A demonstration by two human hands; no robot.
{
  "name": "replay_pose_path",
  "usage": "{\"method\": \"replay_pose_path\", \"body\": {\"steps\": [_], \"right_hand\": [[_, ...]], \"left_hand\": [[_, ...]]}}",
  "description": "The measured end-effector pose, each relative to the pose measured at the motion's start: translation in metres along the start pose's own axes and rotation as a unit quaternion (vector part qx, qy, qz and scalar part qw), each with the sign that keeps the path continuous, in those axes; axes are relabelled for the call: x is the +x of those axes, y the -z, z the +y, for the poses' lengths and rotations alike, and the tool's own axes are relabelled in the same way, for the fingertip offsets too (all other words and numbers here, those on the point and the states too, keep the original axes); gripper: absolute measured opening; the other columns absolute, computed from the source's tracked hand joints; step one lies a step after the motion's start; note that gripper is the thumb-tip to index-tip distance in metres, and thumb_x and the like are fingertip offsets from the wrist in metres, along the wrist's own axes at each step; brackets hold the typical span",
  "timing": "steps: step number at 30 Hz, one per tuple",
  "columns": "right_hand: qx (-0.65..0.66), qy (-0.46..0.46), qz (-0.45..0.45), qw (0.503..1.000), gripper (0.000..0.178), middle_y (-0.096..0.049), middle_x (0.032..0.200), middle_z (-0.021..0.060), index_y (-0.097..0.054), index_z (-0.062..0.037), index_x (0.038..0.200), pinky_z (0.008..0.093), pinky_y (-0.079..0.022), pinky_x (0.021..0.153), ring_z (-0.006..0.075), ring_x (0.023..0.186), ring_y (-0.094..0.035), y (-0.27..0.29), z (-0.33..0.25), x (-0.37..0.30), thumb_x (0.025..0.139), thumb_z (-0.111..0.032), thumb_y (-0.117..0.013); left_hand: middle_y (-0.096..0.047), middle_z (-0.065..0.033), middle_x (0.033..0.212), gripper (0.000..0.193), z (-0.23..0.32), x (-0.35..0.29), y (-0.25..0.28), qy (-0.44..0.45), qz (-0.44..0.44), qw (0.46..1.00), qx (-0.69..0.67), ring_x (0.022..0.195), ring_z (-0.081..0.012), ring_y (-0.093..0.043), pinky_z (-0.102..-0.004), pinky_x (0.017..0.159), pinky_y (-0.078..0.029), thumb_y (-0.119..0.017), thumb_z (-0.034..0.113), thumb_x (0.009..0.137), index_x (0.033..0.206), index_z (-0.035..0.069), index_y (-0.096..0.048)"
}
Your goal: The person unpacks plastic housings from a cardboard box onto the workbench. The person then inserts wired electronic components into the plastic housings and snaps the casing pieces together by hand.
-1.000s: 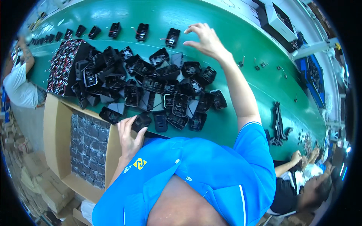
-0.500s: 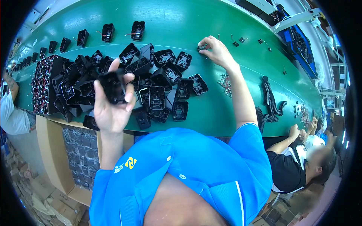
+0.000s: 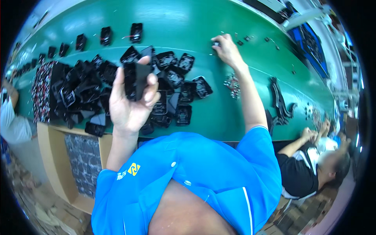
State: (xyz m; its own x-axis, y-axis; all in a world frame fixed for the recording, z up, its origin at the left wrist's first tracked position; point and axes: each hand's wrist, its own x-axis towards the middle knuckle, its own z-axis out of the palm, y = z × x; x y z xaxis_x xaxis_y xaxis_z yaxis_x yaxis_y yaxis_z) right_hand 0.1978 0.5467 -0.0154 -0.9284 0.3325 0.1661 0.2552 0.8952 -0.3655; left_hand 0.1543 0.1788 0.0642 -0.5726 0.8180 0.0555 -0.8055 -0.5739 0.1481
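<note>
My left hand is raised in front of the pile, fingers wrapped round a black plastic housing that is tilted so a flat side shows. Farther off on the green table, my right hand pinches a small dark part just above the surface. Fingers partly cover that part, and its exact kind cannot be made out. Behind and beside my left hand lies a heap of similar open black housings. Nearer to my right forearm sits a little pile of small wired parts.
A row of housings with thin wires runs along the far left. At left stands a box of wired parts; below it, an open carton. Black strips lie right. Co-workers sit at both sides.
The left hand has moved right and turned the housing, so its side now faces up. My right hand has shifted slightly right and away with the small part.
</note>
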Motion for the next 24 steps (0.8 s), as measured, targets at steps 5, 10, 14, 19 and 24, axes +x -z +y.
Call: {"method": "replay_pose_path", "body": {"steps": [5,10,14,19,24], "right_hand": [[0.056,-0.021,0.029,0.998,0.019,-0.063,0.1,0.009,-0.065,-0.0046,0.108,0.0336,-0.053,0.08,0.0218,0.085,-0.063,0.014,-0.005,-0.007,0.09,-0.009,-0.069],[0.104,-0.043,0.042,0.993,0.018,-0.064,0.101,0.0101,-0.065,-0.0058,0.106,0.0366,-0.053,0.08,0.0251,0.088,-0.063,0.077,-0.016,-0.053,0.089,-0.01,-0.068],[0.174,-0.1,-0.005,0.98,0.016,-0.064,0.098,0.0074,-0.067,-0.0052,0.106,0.0307,-0.052,0.074,0.0177,0.081,-0.061,0.103,0.008,-0.1,0.09,-0.007,-0.068],[0.168,-0.117,0.027,0.979,0.017,-0.064,0.099,0.0065,-0.068,-0.005,0.106,0.0281,-0.051,0.07,0.0138,0.078,-0.06,0.107,0.02,-0.109,0.09,-0.009,-0.072],[0.074,-0.118,-0.065,0.988,0.019,-0.063,0.099,0.0072,-0.07,-0.005,0.105,0.0274,-0.05,0.068,0.0142,0.077,-0.059,0.094,-0.001,-0.107,0.089,-0.014,-0.074]], "left_hand": [[-0.06,-0.019,0.103,0.06,0.0,-0.001,0.005,-0.005,0.042,0.999,0.006,0.071,-0.0189,-0.053,-0.0292,0.059,-0.04,-0.033,0.045,0.108,0.149,0.001,-0.037],[-0.06,-0.0187,0.102,0.059,-0.002,-0.005,0.009,-0.022,0.039,0.999,0.019,0.071,-0.0191,-0.053,-0.029,0.059,-0.04,-0.033,0.044,0.108,0.149,0.001,-0.037],[-0.06,-0.0187,0.101,0.059,-0.007,0.002,0.014,-0.011,0.061,0.998,0.027,0.072,-0.0191,-0.054,-0.0291,0.059,-0.041,-0.033,0.043,0.109,0.149,0.001,-0.036],[-0.06,-0.0185,0.1,0.059,-0.013,0.006,0.015,0.008,0.059,0.998,0.036,0.072,-0.0191,-0.054,-0.0292,0.059,-0.042,-0.033,0.043,0.109,0.149,0.001,-0.036],[-0.06,-0.0185,0.099,0.059,-0.013,0.001,0.017,-0.013,0.072,0.996,0.054,0.072,-0.0191,-0.055,-0.0292,0.059,-0.042,-0.032,0.043,0.109,0.149,0.0,-0.036]]}}
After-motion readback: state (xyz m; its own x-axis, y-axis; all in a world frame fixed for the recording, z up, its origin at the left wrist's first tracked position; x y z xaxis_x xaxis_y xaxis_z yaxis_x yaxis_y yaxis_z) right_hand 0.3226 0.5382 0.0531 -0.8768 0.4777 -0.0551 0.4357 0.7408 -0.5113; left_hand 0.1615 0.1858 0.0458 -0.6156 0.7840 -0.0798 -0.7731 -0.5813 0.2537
